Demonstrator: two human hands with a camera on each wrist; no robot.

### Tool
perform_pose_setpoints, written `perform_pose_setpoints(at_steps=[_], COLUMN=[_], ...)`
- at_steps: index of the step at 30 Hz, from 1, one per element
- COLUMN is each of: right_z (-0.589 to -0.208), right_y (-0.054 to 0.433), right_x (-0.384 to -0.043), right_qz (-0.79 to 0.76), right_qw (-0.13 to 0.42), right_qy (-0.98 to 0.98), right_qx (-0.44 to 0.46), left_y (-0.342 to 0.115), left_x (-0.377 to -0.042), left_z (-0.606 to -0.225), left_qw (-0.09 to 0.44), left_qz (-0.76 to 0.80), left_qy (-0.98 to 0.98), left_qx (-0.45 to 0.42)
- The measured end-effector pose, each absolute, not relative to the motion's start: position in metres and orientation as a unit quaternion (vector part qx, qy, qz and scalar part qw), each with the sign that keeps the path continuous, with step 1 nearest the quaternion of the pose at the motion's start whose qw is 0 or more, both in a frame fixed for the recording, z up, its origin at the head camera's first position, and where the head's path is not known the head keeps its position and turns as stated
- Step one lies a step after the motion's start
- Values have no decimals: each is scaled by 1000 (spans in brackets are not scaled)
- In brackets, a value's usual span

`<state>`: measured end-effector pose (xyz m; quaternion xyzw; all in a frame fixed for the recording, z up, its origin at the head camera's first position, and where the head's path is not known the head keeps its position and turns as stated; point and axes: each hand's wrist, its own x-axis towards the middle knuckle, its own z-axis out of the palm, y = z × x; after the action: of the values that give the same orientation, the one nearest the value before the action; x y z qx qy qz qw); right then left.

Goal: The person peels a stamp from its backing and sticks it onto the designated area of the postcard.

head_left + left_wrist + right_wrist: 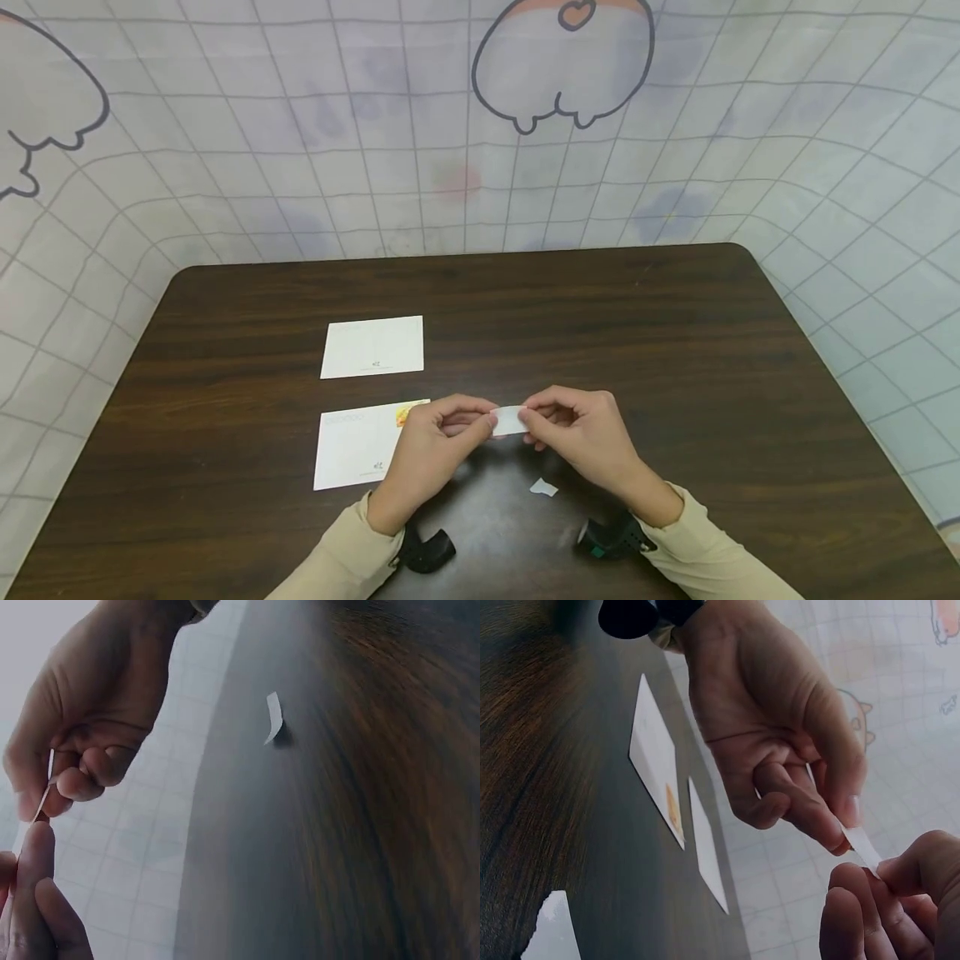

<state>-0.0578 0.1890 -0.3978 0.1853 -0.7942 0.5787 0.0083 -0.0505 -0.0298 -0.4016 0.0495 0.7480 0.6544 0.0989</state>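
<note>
Between the two hands, in the head view, a small white paper piece [509, 420] is held up above the table. My left hand [427, 458] pinches its left end between thumb and fingers. The right hand [585, 429] pinches the other end in the same way. Seen in the right wrist view, the paper piece [864, 849] is a narrow strip stretched from one set of fingertips to the other. Beneath the hands lies a torn white paper scrap [543, 487], slightly curled in the left wrist view. Partly behind the left hand is a white card [348, 454] with a yellow-orange stamp [403, 413].
A second white card [373, 348] lies farther back, behind the stamped one. Both rest on the left half of the dark wooden table [675, 333]. White grid-patterned cloth [420, 192] rises behind the table and at its sides. A black device sits at each wrist.
</note>
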Motion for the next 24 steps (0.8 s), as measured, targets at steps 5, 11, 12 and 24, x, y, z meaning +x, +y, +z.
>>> perform_pose_setpoints(at_steps=[5, 11, 12, 24], right_z=[-396, -394, -394, -389], right_y=[189, 190, 191, 187], right_x=[-58, -60, -60, -51], right_qz=[584, 573, 568, 509], right_qw=[4, 33, 45, 140], right_qy=[-794, -802, -805, -809], right_qx=[169, 165, 163, 258], left_y=[-30, -28, -28, -26], left_x=[-52, -54, -54, -51], left_z=[-402, -403, -403, -406], left_qw=[115, 117, 118, 119], left_qz=[670, 674, 676, 696], left_qy=[732, 729, 727, 708], left_qx=[40, 33, 29, 12])
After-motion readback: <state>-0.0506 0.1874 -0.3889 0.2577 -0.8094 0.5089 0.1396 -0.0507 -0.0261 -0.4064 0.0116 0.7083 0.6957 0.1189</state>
